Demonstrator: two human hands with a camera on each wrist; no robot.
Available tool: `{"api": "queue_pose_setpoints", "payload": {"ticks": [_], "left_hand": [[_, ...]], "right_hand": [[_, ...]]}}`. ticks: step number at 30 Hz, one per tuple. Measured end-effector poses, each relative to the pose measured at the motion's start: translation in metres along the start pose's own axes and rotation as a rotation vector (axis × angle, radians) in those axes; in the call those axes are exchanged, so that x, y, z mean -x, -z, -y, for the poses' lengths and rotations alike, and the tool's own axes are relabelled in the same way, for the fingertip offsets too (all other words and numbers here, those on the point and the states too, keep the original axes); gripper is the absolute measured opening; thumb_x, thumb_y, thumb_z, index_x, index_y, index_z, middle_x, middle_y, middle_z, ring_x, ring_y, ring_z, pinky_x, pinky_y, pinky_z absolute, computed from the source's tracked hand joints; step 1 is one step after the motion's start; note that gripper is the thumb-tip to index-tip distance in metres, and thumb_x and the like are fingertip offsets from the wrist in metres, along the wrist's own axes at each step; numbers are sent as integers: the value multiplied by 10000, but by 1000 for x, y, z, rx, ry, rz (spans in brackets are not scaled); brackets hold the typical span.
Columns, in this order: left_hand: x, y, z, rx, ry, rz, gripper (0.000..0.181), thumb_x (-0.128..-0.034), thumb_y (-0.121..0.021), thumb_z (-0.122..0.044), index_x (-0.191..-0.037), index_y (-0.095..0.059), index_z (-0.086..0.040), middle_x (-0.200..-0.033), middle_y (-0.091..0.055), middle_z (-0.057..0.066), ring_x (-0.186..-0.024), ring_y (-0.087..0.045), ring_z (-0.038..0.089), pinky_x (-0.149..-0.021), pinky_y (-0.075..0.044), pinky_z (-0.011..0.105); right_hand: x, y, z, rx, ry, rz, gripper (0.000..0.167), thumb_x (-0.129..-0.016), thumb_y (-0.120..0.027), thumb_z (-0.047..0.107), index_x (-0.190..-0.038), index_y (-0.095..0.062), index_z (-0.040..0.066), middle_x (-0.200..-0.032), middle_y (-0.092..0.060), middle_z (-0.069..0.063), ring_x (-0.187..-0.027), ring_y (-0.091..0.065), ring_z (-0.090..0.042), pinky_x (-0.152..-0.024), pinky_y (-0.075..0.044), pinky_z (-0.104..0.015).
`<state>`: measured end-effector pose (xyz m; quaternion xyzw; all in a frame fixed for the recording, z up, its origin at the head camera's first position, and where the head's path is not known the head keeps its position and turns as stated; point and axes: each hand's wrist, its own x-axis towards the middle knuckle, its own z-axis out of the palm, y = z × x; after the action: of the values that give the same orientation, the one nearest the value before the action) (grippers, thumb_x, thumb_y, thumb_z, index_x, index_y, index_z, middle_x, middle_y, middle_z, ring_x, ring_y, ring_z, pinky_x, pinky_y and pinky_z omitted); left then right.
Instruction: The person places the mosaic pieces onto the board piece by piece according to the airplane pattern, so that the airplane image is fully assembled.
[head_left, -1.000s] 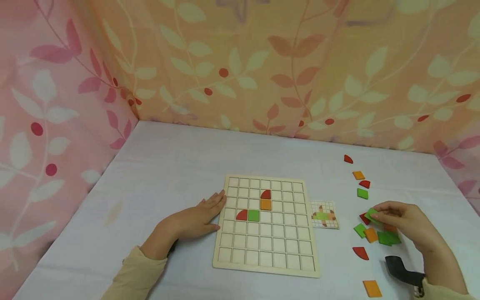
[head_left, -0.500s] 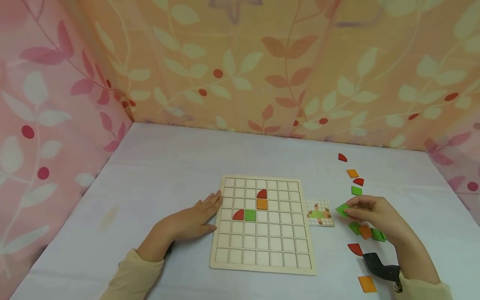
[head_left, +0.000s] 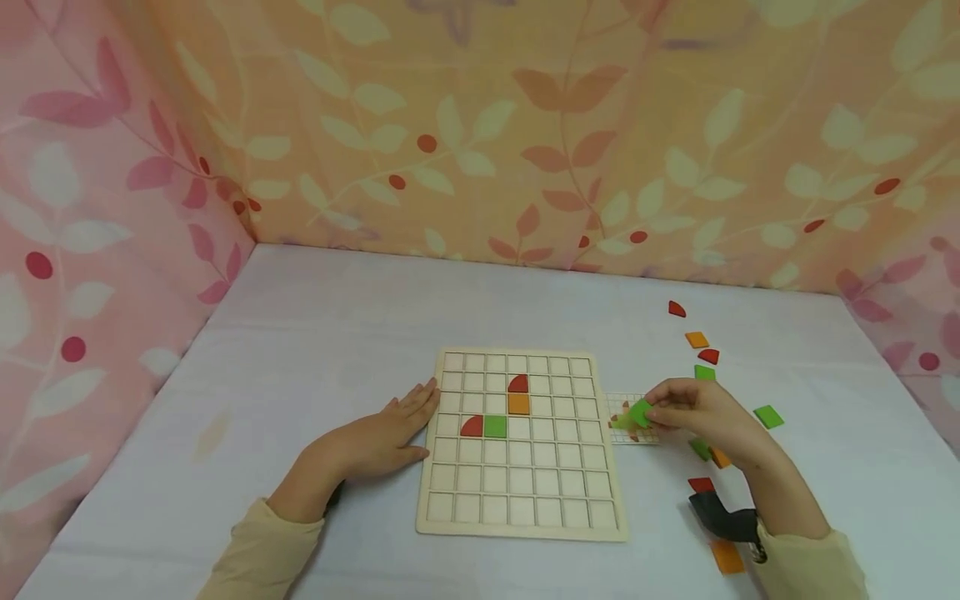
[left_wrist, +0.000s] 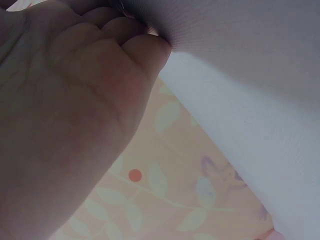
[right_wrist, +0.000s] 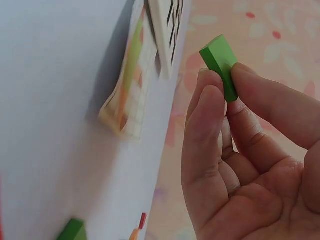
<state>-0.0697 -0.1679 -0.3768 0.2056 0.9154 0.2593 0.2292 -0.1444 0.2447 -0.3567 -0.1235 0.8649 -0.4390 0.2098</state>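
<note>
A green square tile [head_left: 641, 413] is pinched between the thumb and fingers of my right hand [head_left: 693, 417], held above the small pattern card [head_left: 619, 435]. The right wrist view shows the same green tile [right_wrist: 220, 62] gripped at its lower end, clear of the table. My left hand [head_left: 382, 437] lies with fingers extended, touching the left edge of the wooden grid board [head_left: 521, 533]. Set in the board's cells are a red quarter-circle tile [head_left: 519, 384], an orange square tile [head_left: 518, 404], another red quarter-circle tile [head_left: 472, 427] and a green square tile [head_left: 495, 427].
Loose tiles lie right of the board: a red quarter-circle [head_left: 677, 309], an orange square [head_left: 697, 340] and a green square [head_left: 768, 417], among several others. Some are partly hidden by the right hand and the black wrist device [head_left: 723, 521]. Patterned curtains rise behind the white table [head_left: 337, 308].
My right hand has carried the green tile left from the loose pile to above the card. The left hand stays by the board. The whole view has shifted slightly.
</note>
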Motion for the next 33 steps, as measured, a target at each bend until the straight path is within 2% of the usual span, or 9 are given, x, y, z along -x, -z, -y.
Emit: {"api": "queue_pose_setpoints", "payload": {"ticks": [4,8,10,15,19,29,33], "left_hand": [[-3,-4,-1,-35,18,-15,816,-910,-630,-251,-1489,-129,30,-1575,-14,127,-1436,-28,288,-1139,-117,478],[-5,-9,-6,-76,25,-43,990,-809,-738,-362,-1487,-136,36,-1571,-14,143,-1436,-39,286,-1139,-136,464],[-6,-10,-10,-94,25,-60,1021,-785,-756,-381,-1479,-146,55,-1566,-23,166,-1434,-53,298,-1134,-150,472],[-12,-12,-19,-141,43,-101,932,-850,-689,-379,-1462,-166,90,-1558,-62,196,-1427,-91,320,-1125,-174,482],[-20,-13,-21,-192,63,-112,882,-882,-650,-378,-1457,-180,97,-1555,-84,201,-1424,-106,323,-1125,-183,475],[-36,-6,-13,-196,107,-89,891,-898,-629,-374,-1465,-124,92,-1560,-24,195,-1428,-47,334,-1125,-167,488],[-39,-2,-12,-184,114,-81,898,-900,-629,-366,-1463,-105,99,-1558,-8,202,-1427,-39,339,-1128,-151,489]], "right_hand": [[-3,-4,8,45,-2,-5,250,-864,-691,181,-1011,-649,-17,-878,-666,-82,-777,-592,-173,-670,-497,-279],[-3,-7,12,61,-1,-8,232,-862,-693,173,-1002,-656,-9,-877,-670,-78,-790,-589,-186,-681,-493,-286],[-3,-7,12,64,1,-6,221,-866,-689,169,-998,-660,-5,-887,-677,-72,-802,-591,-195,-690,-497,-284],[-4,-7,12,69,19,1,201,-878,-673,155,-995,-657,-8,-891,-675,-66,-803,-577,-205,-678,-493,-282],[-6,-5,13,64,21,5,198,-882,-665,141,-1004,-651,-15,-871,-659,-69,-781,-557,-198,-647,-484,-282],[-21,-10,26,11,34,35,209,-871,-678,147,-987,-644,-24,-851,-656,-93,-784,-617,-255,-730,-494,-313],[-29,-15,32,-12,37,30,188,-860,-688,127,-970,-654,-22,-852,-647,-96,-795,-598,-248,-715,-522,-325]]}}
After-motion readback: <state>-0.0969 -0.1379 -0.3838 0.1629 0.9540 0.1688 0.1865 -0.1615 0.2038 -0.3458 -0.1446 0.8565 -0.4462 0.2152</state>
